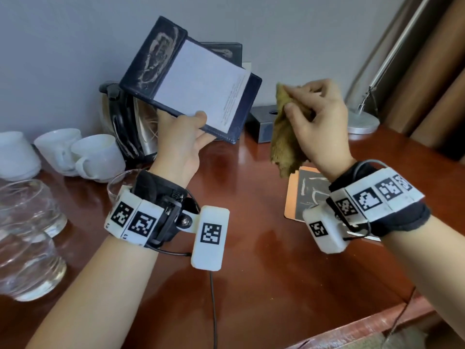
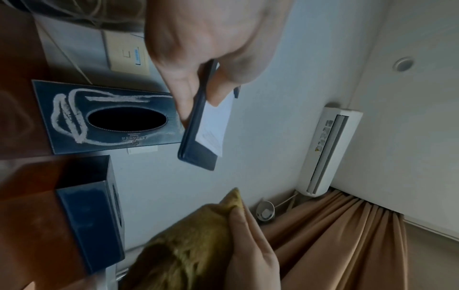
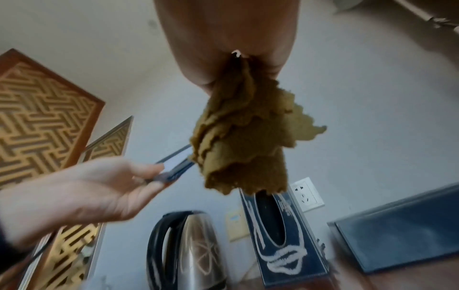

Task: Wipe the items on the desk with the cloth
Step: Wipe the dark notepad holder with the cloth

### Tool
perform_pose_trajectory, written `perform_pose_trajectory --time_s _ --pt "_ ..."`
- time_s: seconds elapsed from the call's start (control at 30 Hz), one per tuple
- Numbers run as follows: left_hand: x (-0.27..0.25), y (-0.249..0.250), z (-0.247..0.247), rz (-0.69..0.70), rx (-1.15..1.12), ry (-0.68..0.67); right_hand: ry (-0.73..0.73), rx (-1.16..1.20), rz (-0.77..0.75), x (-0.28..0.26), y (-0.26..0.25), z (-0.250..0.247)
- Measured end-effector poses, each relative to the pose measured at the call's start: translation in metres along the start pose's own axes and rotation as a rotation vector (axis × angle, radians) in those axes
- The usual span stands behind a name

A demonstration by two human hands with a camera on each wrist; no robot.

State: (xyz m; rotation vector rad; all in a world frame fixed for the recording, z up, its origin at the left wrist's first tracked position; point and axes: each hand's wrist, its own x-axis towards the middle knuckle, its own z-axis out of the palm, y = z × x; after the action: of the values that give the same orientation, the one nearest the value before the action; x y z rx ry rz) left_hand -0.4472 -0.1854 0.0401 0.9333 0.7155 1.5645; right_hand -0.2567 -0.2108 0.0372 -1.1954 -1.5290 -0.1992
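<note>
Cloth (image 1: 289, 137) bunched in right hand (image 1: 324, 122)

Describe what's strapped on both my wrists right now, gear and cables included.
Both forearms are bare, no sleeves. Each wrist wears a black fabric band carrying white blocks printed with black square markers. By the left hand, a white rounded box with one marker sticks out on a bracket, trailing a thin black cable. By the right hand, a similar white box and a thin cable.

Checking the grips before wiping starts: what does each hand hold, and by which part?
Left hand grips the dark notepad holder at its lower edge. Right hand pinches the yellow cloth near its top; the rest hangs.
</note>
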Motion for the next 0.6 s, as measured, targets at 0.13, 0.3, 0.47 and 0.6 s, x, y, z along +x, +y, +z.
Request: perform_pose_trajectory --time_s 0.13,0.3,0.47,0.6 --pt "-0.001 -0.002 0.003 -0.043 0.087 -0.087 -0.045 -0.06 -0.021 0.017 -0.009 0.005" --pt "0.0 0.003 -0.001 -0.033 0.336 -0.193 -0.208 -0.156 0.116 0.031 -0.003 0.002" --pt "0.004 0.009 -0.007 -0.055 0.53 -0.212 -0.112 -0.223 0.124 0.047 0.001 -0.023" --pt "0.002 0.008 -0.004 -0.08 0.596 -0.279 -0.178 -0.12 -0.074 0.044 -0.007 -0.013"
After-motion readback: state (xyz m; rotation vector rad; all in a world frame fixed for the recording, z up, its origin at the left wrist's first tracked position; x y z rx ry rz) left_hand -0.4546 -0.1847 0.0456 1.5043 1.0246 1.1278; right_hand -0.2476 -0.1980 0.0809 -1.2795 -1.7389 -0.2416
